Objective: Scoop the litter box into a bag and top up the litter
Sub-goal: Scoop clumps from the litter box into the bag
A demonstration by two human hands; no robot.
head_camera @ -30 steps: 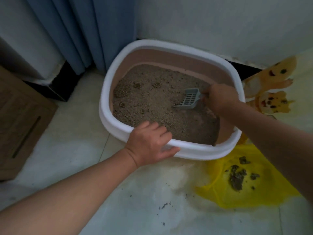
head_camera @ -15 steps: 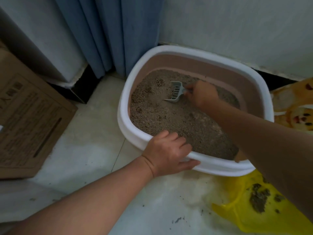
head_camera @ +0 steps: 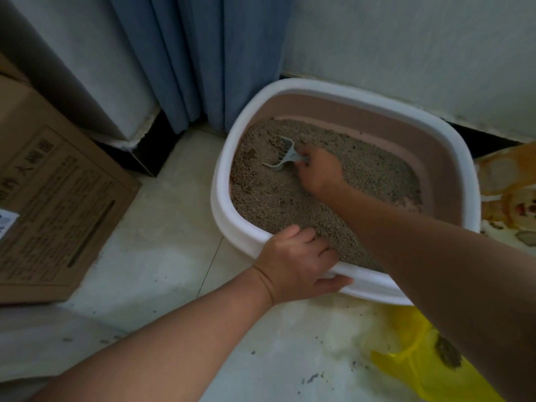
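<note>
Pale tile floor (head_camera: 162,256) in a room corner, with blue curtain (head_camera: 203,53) at eleven o'clock, printed cardboard carton (head_camera: 52,198) at nine and a cartoon-print mat (head_camera: 510,192) at three. Found the litter box (head_camera: 226,181), white rim over a pinkish tub, at one to two o'clock against the wall, filled with grey-brown litter (head_camera: 371,175). Found the yellow plastic bag (head_camera: 420,364) open at five o'clock, just beside the near rim, with dark clumps (head_camera: 448,355) already inside. Noted stray grains (head_camera: 313,378) on the tile near the bag.

Judged the scooping as underway and the top-up as not begun. Could well shed more grains on the carry from the far-left corner to the bag, given the long path across the tub and over the rim. Could break a soft clump by levering too hard. Could tip or slide the box if the bracing grip slackened mid-dig.

Reached across with the right hand (head_camera: 319,169) from four o'clock, forearm passing over the near rim, fingers curled round the handle of the grey slotted scoop (head_camera: 282,158), with its blade dug into the litter at the tub's ten o'clock, near a darker clump (head_camera: 251,153). Braced with the left hand (head_camera: 293,265) at the box's seven o'clock, fingers hooked over the rim's inner edge, thumb pressed along the outer wall, arm stretched in from seven o'clock.
</note>
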